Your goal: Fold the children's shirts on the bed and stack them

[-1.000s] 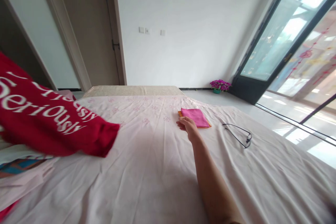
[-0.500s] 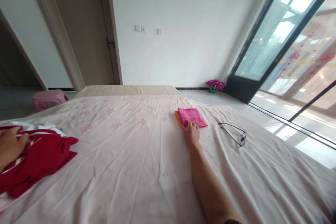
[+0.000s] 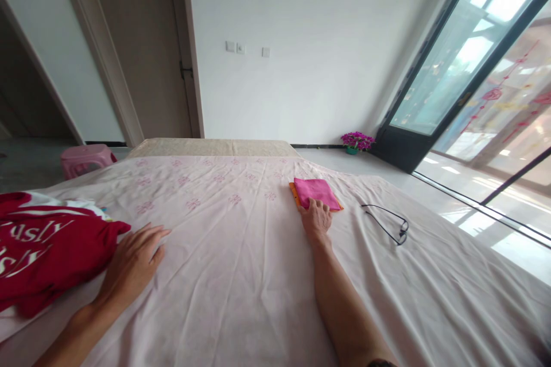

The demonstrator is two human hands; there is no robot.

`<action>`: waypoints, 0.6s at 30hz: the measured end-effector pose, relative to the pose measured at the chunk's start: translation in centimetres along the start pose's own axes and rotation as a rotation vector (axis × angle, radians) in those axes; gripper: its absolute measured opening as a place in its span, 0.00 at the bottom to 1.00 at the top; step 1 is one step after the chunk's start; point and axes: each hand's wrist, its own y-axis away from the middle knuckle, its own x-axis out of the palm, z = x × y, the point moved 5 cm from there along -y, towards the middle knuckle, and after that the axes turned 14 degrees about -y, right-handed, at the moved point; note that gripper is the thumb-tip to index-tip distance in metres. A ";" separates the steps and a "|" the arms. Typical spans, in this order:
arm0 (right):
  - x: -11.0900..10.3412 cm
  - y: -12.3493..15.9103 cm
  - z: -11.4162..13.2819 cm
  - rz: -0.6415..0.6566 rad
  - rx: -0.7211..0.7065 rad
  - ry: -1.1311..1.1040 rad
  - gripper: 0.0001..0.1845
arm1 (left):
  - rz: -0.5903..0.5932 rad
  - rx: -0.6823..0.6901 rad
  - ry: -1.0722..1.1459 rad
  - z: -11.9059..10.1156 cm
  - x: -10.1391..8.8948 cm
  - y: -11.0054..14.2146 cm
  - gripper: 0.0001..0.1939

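My right hand (image 3: 317,218) rests on the near edge of a pink folded cloth (image 3: 316,191), fingers lying over it and a little bent. An orange folded cloth (image 3: 293,188) shows from beneath the pink one at its left and right edges. My left hand (image 3: 135,258) hovers over or lies on the sheet, I cannot tell which, with palm down, fingers stretched out and nothing held. Close by on its left is a heaped red garment (image 3: 64,252) with white lettering, and some white fabric (image 3: 86,206) pokes out behind it.
Black-framed glasses (image 3: 402,232) lie on the wrinkled pale pink sheet (image 3: 224,275), right of the cloths. Beyond the bed's far end stand a pink plastic stool (image 3: 88,155) at left and a pot of purple flowers (image 3: 357,140) at right. A glass door (image 3: 434,80) is on the right.
My left hand has let go of the red garment and moved right onto the sheet side. The garment's lettering now shows. My right hand stays at the pink cloth.
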 end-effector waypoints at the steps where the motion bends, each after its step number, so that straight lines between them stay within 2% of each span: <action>1: 0.0 -0.1 -0.1 -0.002 0.000 0.001 0.23 | 0.028 -0.017 0.027 -0.2 0.9 0.4 0.18; 4: 0.1 -0.4 -0.6 -0.020 0.013 -0.006 0.20 | 0.101 -0.088 0.108 0.5 3.1 1.2 0.20; 6: 0.0 -0.6 -1.0 -0.035 0.038 -0.022 0.19 | 0.126 -0.114 0.150 1.3 3.8 1.4 0.20; 9: -0.2 -0.7 -1.3 -0.072 0.044 -0.076 0.19 | 0.126 -0.128 0.186 1.8 4.0 1.4 0.21; 12: -0.8 -0.5 -0.7 -0.143 -0.033 -0.206 0.18 | 0.126 -0.139 0.207 1.7 3.8 1.5 0.20; 15: -1.6 -0.2 0.6 -0.174 -0.048 -0.476 0.17 | 0.141 -0.149 0.214 1.6 3.8 1.6 0.21; 18: -2.3 -0.1 2.6 -0.163 0.044 -0.950 0.14 | 0.156 -0.160 0.218 1.6 3.7 1.5 0.21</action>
